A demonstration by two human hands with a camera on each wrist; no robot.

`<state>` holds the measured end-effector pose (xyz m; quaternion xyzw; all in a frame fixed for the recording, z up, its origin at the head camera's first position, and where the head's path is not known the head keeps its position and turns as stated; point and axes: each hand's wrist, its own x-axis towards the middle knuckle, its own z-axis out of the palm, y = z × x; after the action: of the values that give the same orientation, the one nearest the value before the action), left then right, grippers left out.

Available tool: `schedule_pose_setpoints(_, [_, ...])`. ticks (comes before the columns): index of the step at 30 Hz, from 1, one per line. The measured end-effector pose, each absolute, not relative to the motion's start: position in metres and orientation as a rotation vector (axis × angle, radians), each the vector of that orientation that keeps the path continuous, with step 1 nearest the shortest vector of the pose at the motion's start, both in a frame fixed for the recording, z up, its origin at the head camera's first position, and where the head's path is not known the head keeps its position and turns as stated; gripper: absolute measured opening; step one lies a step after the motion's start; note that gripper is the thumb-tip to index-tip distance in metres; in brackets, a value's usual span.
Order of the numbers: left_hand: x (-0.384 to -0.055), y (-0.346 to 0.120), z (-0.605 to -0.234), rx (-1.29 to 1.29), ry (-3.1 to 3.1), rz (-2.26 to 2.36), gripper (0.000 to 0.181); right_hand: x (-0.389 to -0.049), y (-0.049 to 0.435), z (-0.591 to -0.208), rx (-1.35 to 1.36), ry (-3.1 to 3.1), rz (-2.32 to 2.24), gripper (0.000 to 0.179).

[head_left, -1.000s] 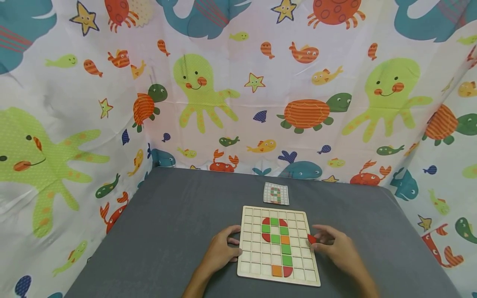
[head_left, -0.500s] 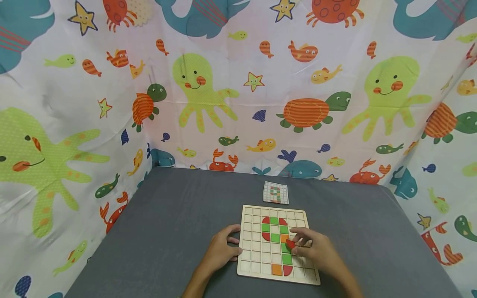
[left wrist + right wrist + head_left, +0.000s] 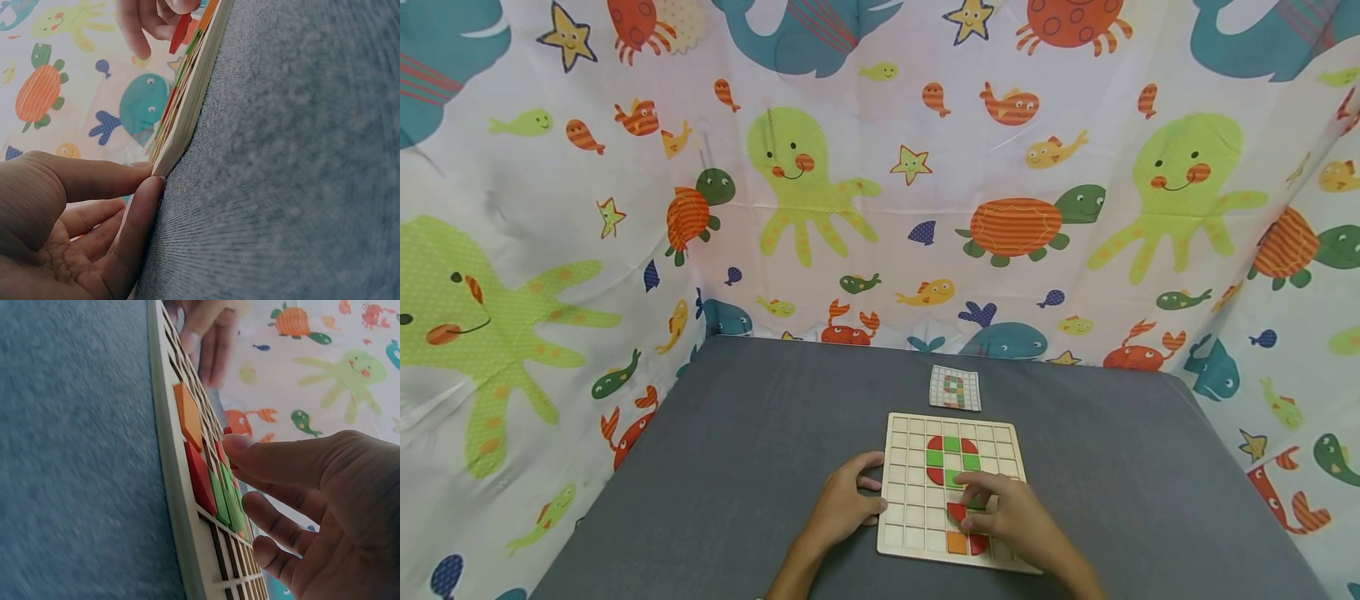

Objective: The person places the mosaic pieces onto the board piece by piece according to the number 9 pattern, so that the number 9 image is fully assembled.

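A pale wooden grid board (image 3: pixel 904 517) lies on the table, set with red rounded tiles (image 3: pixel 934 476), green square tiles (image 3: pixel 951 445) and an orange square tile (image 3: pixel 957 542). My left hand (image 3: pixel 847 497) keeps to the board's left edge; in the left wrist view its thumb and a finger pinch the rim. Over the lower middle of the grid, my right hand (image 3: pixel 1003 512) pinches a red tile (image 3: pixel 956 511) between thumb and fingers. That tile is tilted, above and left of the green column. The right hand hides part of the column and some cells.
A small card (image 3: pixel 955 388) with a printed grid pattern lies behind the board. The grey table (image 3: pixel 760 433) extends to both sides, and a curtain (image 3: pixel 850 208) printed with sea animals hangs along its back and sides.
My right hand has carried the red tile from beyond the board's right edge leftward across the grid to its lower middle. The left hand has stayed at the left edge.
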<state>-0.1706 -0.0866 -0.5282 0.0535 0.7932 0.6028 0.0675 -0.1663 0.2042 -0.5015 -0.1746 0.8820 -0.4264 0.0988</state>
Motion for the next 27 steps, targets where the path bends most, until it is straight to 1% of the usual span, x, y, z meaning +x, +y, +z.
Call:
schedule_pose_setpoints(7, [-0.172, -0.087, -0.530, 0.167, 2.393, 1.823, 0.070, -0.164, 0.192, -0.502, -0.595, 2.557, -1.243, 0.048])
schedule_pose_setpoints(27, [-0.171, -0.087, -0.532, 0.189, 2.415, 1.803, 0.068, -0.157, 0.177, -0.505, -0.711, 2.498, -1.261, 0.053])
